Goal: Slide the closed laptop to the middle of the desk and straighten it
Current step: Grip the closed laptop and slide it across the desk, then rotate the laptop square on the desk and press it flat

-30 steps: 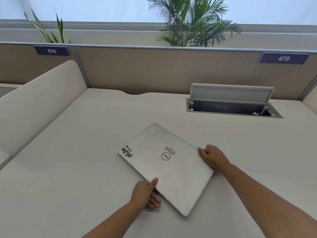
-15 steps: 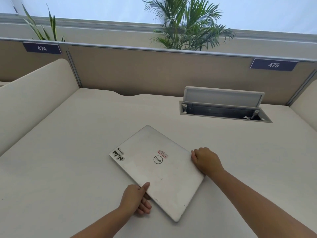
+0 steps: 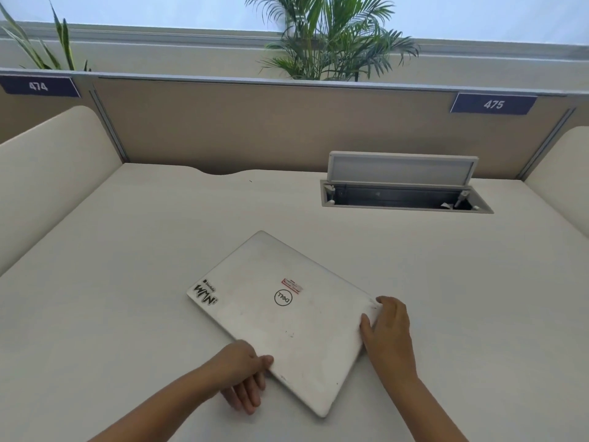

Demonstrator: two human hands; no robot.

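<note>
A closed silver laptop with a round logo and stickers lies flat on the pale desk, turned at an angle with one corner pointing toward me. My left hand holds its near-left edge, thumb on the lid and fingers spread on the desk beside it. My right hand grips the right edge near the far-right corner, thumb on top of the lid.
An open cable box with its raised flap sits in the desk at the back right. Beige partitions close off the back, curved side panels flank the left and right. Plants stand behind the partition.
The laptop has slid slightly toward me and to the left under both hands. My right hand has shifted along the right edge and its fingers have spread.
</note>
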